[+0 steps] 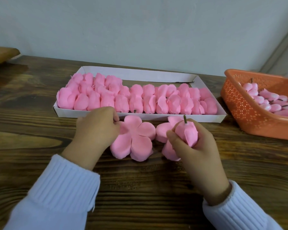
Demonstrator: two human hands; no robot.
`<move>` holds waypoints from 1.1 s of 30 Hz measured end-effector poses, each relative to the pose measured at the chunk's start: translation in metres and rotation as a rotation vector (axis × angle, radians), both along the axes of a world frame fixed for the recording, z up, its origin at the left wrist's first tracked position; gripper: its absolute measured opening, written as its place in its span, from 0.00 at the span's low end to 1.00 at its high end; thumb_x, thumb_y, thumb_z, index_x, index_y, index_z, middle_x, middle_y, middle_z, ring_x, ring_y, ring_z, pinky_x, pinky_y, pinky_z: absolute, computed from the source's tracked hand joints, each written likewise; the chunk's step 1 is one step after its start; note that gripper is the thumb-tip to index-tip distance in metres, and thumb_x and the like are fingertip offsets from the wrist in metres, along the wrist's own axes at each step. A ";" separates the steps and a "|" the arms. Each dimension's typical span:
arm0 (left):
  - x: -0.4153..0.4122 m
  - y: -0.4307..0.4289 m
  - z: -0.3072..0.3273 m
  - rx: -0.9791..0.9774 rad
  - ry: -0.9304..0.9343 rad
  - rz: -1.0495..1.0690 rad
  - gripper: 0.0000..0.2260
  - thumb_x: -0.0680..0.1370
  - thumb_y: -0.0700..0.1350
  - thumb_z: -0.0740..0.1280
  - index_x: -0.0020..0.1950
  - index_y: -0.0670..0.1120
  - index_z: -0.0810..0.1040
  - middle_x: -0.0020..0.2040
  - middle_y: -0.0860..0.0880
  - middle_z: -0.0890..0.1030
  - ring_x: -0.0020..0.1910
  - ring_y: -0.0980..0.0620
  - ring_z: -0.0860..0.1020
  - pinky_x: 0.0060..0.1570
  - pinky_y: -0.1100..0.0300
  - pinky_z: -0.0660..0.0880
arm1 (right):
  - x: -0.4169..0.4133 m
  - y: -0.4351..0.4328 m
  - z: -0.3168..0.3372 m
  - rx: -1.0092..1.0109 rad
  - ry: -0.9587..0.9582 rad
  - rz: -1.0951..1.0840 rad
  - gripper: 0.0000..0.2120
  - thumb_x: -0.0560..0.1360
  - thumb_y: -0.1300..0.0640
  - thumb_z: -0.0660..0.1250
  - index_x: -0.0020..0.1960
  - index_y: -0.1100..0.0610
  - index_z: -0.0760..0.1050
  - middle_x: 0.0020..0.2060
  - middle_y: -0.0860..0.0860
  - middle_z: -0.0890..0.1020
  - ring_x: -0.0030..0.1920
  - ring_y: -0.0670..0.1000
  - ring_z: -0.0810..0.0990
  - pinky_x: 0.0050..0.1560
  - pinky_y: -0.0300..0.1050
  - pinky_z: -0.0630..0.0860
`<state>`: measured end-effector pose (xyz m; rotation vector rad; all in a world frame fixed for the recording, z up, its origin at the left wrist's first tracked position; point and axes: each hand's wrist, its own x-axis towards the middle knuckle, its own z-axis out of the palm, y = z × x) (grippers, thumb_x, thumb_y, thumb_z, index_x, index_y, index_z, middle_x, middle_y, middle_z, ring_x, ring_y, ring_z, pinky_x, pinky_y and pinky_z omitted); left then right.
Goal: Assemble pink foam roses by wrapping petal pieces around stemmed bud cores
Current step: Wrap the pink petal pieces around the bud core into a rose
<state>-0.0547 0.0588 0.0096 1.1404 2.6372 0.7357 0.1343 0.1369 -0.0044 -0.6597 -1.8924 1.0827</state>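
- Your right hand (198, 151) is closed around a partly wrapped rose (188, 133), thumb on its near-left side and fingers curled round the right. Its one dark green stem (185, 119) points up and away from you.
- Your left hand (96, 128) has its fingers curled and pinches the left edge of a flat five-petal piece (136, 141), which lies on the wooden table (140, 188) between your two hands.
- A second petal piece (162, 132) lies just right of the first, partly under your right hand. Three of its lobes show; whether it is joined to the rose you hold cannot be told.
- That makes two loose petal pieces on the table and one rose in hand.
- Just beyond your hands sits one white cardboard tray (140, 74), holding finished pink roses (136, 103) on their sides: two long rows across it, plus a short third row at the back left. They overlap too much for an exact count.
- To the right, apart from the tray, stands one orange perforated basket (244, 112) with a heap of pink bud cores (269, 100), a few dark stems sticking out.
- Both your wrists are in pale ribbed sleeves (60, 188).
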 end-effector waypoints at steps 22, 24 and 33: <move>0.005 -0.001 0.003 -0.016 0.170 -0.006 0.02 0.76 0.46 0.70 0.46 0.48 0.78 0.45 0.47 0.81 0.46 0.45 0.78 0.50 0.47 0.76 | -0.002 -0.002 0.004 -0.037 0.001 0.019 0.08 0.70 0.56 0.68 0.35 0.45 0.74 0.26 0.43 0.75 0.27 0.37 0.72 0.29 0.28 0.68; 0.006 -0.001 0.003 -0.026 0.195 -0.007 0.02 0.77 0.46 0.69 0.47 0.48 0.79 0.45 0.48 0.80 0.46 0.46 0.78 0.49 0.47 0.76 | -0.002 -0.002 0.004 -0.039 0.005 0.022 0.08 0.69 0.56 0.68 0.35 0.44 0.75 0.26 0.43 0.75 0.27 0.37 0.72 0.29 0.28 0.68; 0.009 0.000 0.002 -0.033 0.236 -0.006 0.04 0.77 0.48 0.68 0.43 0.53 0.76 0.45 0.50 0.79 0.47 0.48 0.76 0.48 0.51 0.73 | -0.001 -0.001 0.003 -0.039 -0.001 0.030 0.07 0.70 0.56 0.68 0.36 0.46 0.75 0.26 0.43 0.75 0.27 0.37 0.72 0.29 0.29 0.69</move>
